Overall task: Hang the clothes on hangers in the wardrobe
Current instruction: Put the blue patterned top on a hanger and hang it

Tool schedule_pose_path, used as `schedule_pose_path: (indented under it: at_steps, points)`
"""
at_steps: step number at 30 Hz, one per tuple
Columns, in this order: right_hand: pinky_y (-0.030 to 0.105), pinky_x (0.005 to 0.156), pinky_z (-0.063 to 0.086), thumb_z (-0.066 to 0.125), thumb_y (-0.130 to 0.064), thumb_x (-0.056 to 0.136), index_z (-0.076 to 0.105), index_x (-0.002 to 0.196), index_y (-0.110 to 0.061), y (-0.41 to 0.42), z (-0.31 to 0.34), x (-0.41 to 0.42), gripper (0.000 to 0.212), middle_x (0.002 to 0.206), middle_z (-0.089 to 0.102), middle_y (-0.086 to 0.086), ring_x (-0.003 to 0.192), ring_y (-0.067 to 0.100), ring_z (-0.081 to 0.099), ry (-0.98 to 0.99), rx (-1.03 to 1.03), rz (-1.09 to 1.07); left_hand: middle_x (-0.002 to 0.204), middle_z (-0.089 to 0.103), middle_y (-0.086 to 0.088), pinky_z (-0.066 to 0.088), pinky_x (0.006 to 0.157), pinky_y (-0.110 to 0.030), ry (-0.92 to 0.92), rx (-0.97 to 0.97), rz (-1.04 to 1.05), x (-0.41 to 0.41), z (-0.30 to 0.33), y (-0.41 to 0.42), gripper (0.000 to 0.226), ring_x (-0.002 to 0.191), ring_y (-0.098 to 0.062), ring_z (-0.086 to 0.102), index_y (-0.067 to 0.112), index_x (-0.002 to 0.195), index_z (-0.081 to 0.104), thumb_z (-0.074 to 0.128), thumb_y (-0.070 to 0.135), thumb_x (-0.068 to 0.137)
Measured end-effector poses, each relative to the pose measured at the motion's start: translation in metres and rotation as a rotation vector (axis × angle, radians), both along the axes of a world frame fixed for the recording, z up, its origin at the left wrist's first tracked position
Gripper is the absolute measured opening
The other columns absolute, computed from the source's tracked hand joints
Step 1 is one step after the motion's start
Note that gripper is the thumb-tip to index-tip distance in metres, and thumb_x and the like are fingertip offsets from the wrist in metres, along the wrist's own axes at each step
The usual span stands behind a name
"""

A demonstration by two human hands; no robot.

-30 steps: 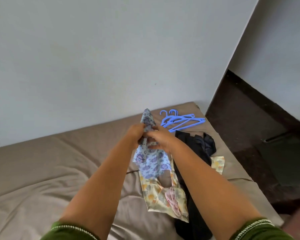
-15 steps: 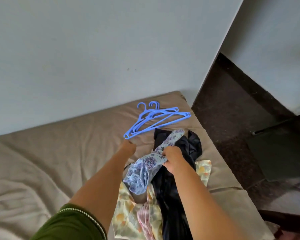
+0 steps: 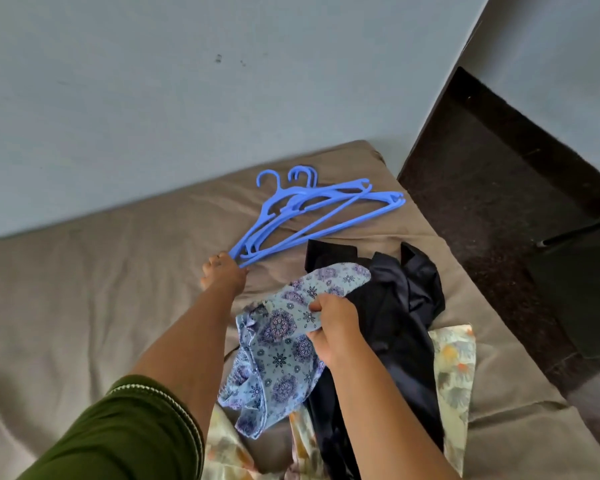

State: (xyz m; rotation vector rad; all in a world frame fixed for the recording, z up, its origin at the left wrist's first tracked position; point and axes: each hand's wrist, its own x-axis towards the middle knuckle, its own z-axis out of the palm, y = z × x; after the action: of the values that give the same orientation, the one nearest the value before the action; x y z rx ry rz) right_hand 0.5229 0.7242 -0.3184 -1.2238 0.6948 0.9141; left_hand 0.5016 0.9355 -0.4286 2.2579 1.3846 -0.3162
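Several blue plastic hangers (image 3: pixel 312 216) lie stacked on the brown bed (image 3: pixel 84 289) near the wall. My left hand (image 3: pixel 222 273) is stretched out to their near ends, fingers curled around the tips. My right hand (image 3: pixel 333 327) grips a light blue floral garment (image 3: pixel 278 362), which droops over the pile below. A black garment (image 3: pixel 395 306) lies under and right of it. A pale yellow floral garment (image 3: pixel 454 368) lies beneath both.
The grey wall (image 3: pixel 187 98) runs along the far side of the bed. The bed's right edge drops to a dark floor (image 3: pixel 499 202). A dark object (image 3: pixel 582 289) with a thin leg stands on the floor at the right.
My left hand let go of the floral garment and reached out to the ends of the hangers. My right hand lowered the garment toward the pile. The view tilted down.
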Motion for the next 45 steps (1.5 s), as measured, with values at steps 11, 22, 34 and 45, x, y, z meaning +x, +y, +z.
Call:
schedule_pose_path:
  at_steps: [11,22,34,45]
  points:
    - [0.036,0.058,0.035,0.043,0.009,0.084,0.038,0.078,-0.013,-0.017,0.064,-0.036,0.024,0.082,0.037,0.002,0.068,0.02,0.04,-0.066,0.002,0.017,0.094,0.055,-0.008,0.055,0.076,-0.05,-0.791,-0.048,0.396,-0.09,0.096,-0.009,0.034,0.074,-0.029,0.065,0.016,0.088,0.044,0.055,0.047,0.093]
    - [0.043,0.104,0.037,0.042,0.006,0.092,0.049,0.099,-0.011,-0.027,0.302,-0.117,0.019,0.106,0.05,0.011,0.099,0.032,0.054,-0.321,0.177,0.208,0.066,0.058,-0.009,0.058,0.051,-0.029,-1.325,-0.039,0.839,-0.25,0.317,-0.084,0.046,0.055,-0.011,0.065,0.015,0.064,0.036,0.067,0.037,0.089]
    - [0.03,0.106,0.027,0.041,-0.009,0.1,0.001,0.154,-0.011,0.003,0.434,-0.219,0.067,0.16,0.013,0.009,0.142,0.026,0.025,-0.904,0.085,0.326,0.048,0.039,-0.007,0.052,0.042,-0.029,-1.553,-0.11,0.936,-0.33,0.453,-0.118,0.049,0.038,-0.012,0.054,0.011,0.06,0.042,0.051,0.038,0.099]
    - [0.02,0.113,0.005,0.031,-0.019,0.105,-0.005,0.149,0.003,0.001,0.415,-0.264,0.061,0.16,0.001,0.015,0.148,0.024,0.007,-0.966,0.025,0.228,0.058,0.031,-0.004,0.052,0.041,-0.028,-1.538,-0.027,0.814,-0.354,0.491,-0.131,0.039,0.046,-0.019,0.051,0.011,0.06,0.037,0.05,0.013,0.096]
